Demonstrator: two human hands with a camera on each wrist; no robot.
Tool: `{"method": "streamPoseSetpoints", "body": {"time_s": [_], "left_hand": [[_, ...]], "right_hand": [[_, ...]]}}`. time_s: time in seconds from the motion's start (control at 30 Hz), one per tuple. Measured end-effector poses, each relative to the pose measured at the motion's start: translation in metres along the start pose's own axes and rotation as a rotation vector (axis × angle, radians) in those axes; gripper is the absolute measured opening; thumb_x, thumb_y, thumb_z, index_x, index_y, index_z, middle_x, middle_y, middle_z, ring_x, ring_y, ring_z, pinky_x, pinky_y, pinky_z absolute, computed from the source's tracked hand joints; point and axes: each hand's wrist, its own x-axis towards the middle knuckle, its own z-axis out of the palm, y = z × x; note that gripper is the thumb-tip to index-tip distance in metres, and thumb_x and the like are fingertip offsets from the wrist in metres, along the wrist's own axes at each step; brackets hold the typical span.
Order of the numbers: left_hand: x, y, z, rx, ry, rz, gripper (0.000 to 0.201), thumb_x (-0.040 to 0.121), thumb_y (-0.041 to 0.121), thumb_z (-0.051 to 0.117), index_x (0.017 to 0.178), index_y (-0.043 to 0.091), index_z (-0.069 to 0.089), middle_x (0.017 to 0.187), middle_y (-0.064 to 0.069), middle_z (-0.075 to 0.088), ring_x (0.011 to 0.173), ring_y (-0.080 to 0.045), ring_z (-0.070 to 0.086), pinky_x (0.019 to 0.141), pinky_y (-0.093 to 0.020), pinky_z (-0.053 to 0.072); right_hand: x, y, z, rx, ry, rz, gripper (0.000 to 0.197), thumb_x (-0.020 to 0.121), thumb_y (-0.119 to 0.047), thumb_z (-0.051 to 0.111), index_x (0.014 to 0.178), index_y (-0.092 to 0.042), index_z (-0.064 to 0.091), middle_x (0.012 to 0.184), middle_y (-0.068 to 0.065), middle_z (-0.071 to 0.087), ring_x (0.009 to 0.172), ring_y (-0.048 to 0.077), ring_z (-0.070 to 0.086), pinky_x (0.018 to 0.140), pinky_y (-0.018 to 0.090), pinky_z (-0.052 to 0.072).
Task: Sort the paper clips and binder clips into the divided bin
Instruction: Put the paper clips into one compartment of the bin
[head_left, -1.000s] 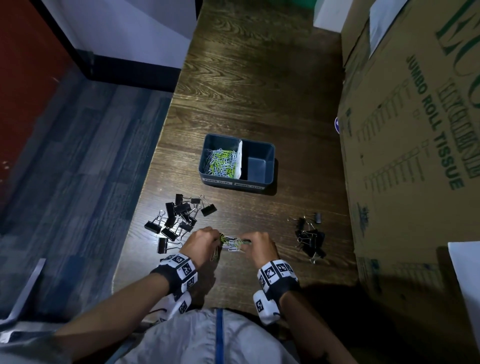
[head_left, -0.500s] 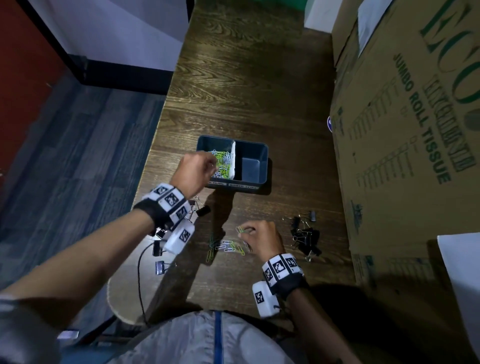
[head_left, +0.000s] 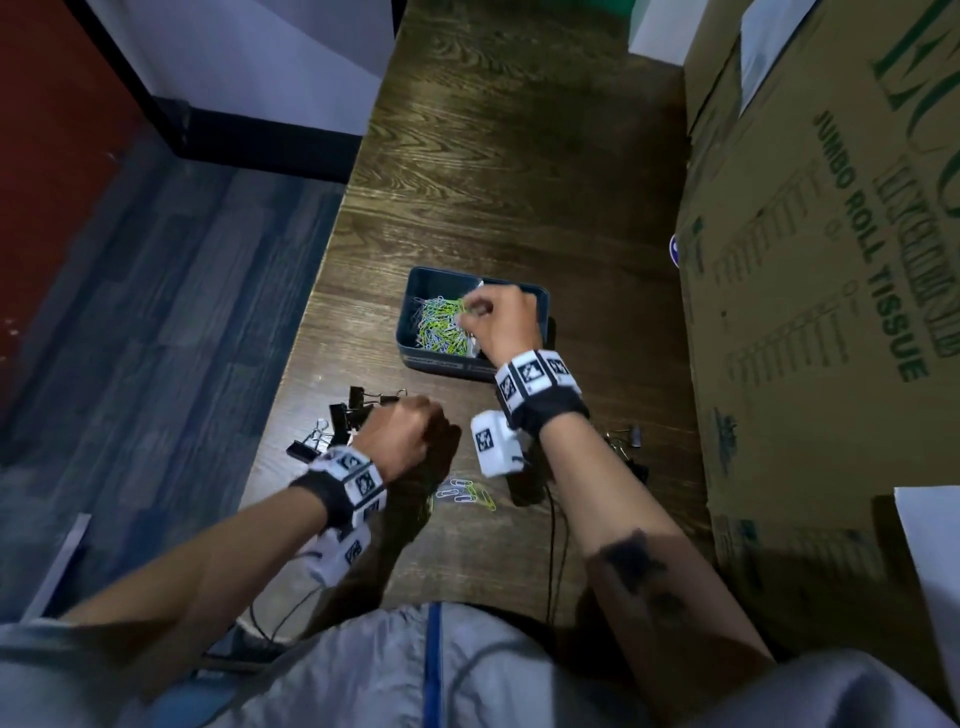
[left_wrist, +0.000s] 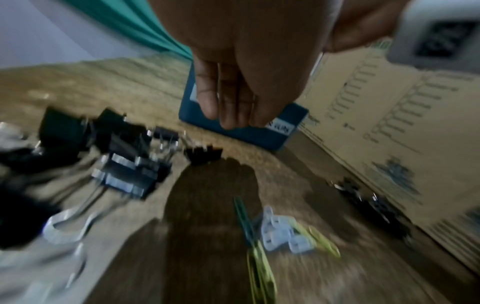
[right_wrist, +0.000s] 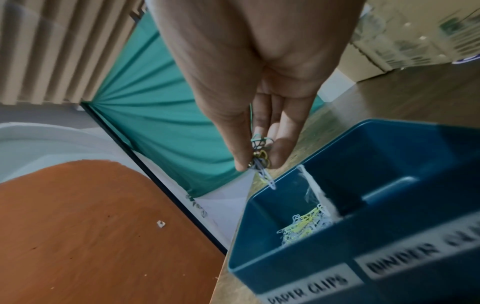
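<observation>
Dark wood worktop (head_left: 498, 156) carried loose paper clips (head_left: 467, 491) nearest, then the left hand (head_left: 402, 434) (fingers curled, holding nothing) by binder clips (head_left: 343, 415); farther, the right hand (head_left: 501, 322) pinched clips (right_wrist: 261, 158) over the bin (head_left: 431, 358).

The room around me is dim, and the head view shows the wooden table (head_left: 467, 171) lit only in a pale patch near the bin (head_left: 415, 332), with the floor and far edges sinking into dark. My left hand (head_left: 402, 434) throws a heavy shadow onto the wood beneath it, plain in the left wrist view. That view is badly smeared: the binder clips (left_wrist: 122, 164) and the loose paper clips (left_wrist: 280, 230) streak into blurs. The right wrist view is brighter and sharper at my right hand (right_wrist: 259, 98), though the bin's labels blur at the lower edge. Straight lines bow outward near every frame's border.
</observation>
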Motion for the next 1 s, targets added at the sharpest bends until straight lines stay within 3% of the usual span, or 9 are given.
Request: {"method": "streamPoseSetpoints", "body": {"time_s": [0.13,0.3,0.4,0.57,0.63,0.73,0.8,0.9,1.0], "left_hand": [[-0.030,0.007,0.039,-0.037,-0.196,-0.113,0.069,0.085,0.052,0.062,0.139,0.017,0.036,0.132,-0.009,0.042,0.117,-0.028,0.048,0.087,-0.042,0.051],[-0.044,0.010,0.064,0.005,-0.228,-0.079,0.095,0.076,0.060,0.067,0.146,0.014,0.022,0.139,-0.009,0.031,0.123,-0.027,0.034,0.091,-0.042,0.049],[-0.046,0.018,0.070,0.024,-0.250,-0.002,0.087,0.080,0.048,0.070,0.146,0.011,0.027,0.138,-0.009,0.032,0.122,-0.028,0.035,0.090,-0.040,0.049],[-0.046,0.034,0.074,0.051,-0.243,0.086,0.069,0.082,0.009,0.064,0.144,0.004,0.033,0.136,-0.014,0.035,0.119,-0.030,0.039,0.079,-0.036,0.049],[-0.048,0.033,0.078,0.008,-0.225,0.137,0.064,0.081,0.010,0.065,0.140,0.004,0.041,0.131,-0.014,0.042,0.116,-0.032,0.045,0.075,-0.038,0.051],[-0.054,0.024,0.082,-0.050,-0.174,0.160,0.063,0.081,0.026,0.067,0.138,0.011,0.045,0.124,-0.009,0.048,0.111,-0.027,0.046,0.076,-0.038,0.053],[-0.061,0.016,0.080,-0.089,-0.119,0.112,0.065,0.079,0.029,0.072,0.136,0.011,0.046,0.120,-0.007,0.051,0.105,-0.024,0.048,0.079,-0.038,0.052],[-0.075,0.002,0.079,-0.189,-0.050,-0.066,0.057,0.075,0.025,0.077,0.124,0.016,0.050,0.109,-0.003,0.051,0.094,-0.018,0.048,0.078,-0.034,0.049],[-0.083,-0.007,0.079,-0.273,-0.042,-0.203,0.042,0.075,0.017,0.075,0.112,0.018,0.056,0.098,0.005,0.053,0.085,-0.013,0.052,0.071,-0.016,0.039]], "right_hand": [[0.016,-0.003,0.005,-0.013,-0.025,0.040,0.030,0.078,-0.013,0.083,0.107,-0.012,0.075,0.083,0.002,0.075,0.082,0.013,0.069,0.086,0.027,0.055],[-0.011,0.025,0.009,-0.067,-0.036,-0.009,0.019,0.082,-0.008,0.078,0.100,-0.012,0.076,0.082,0.004,0.074,0.078,0.016,0.070,0.081,0.033,0.060],[-0.048,0.050,0.016,-0.109,-0.045,-0.033,0.014,0.084,-0.003,0.072,0.093,-0.011,0.078,0.084,0.004,0.076,0.074,0.014,0.069,0.075,0.031,0.060],[-0.111,0.104,0.036,-0.272,-0.206,0.083,0.022,0.090,-0.005,0.061,0.087,-0.021,0.077,0.084,0.000,0.075,0.075,0.017,0.070,0.072,0.037,0.061],[-0.131,0.119,0.038,-0.369,-0.297,0.105,0.016,0.091,-0.013,0.066,0.098,-0.025,0.075,0.098,-0.001,0.072,0.087,0.020,0.069,0.077,0.037,0.059],[-0.158,0.139,0.038,-0.457,-0.403,0.097,0.040,0.087,-0.019,0.072,0.124,-0.030,0.064,0.114,0.000,0.050,0.102,0.022,0.058,0.084,0.036,0.053],[-0.175,0.149,0.039,-0.425,-0.397,0.092,0.053,0.084,-0.020,0.075,0.131,-0.036,0.055,0.109,-0.003,0.039,0.101,0.019,0.052,0.084,0.033,0.051],[-0.189,0.163,0.046,-0.371,-0.318,0.068,0.066,0.077,-0.016,0.078,0.132,-0.038,0.049,0.110,-0.003,0.040,0.100,0.018,0.053,0.087,0.037,0.053],[-0.188,0.164,0.058,-0.379,-0.286,0.070,0.058,0.076,-0.014,0.076,0.128,-0.031,0.056,0.116,-0.004,0.049,0.105,0.020,0.058,0.089,0.036,0.053]]}}
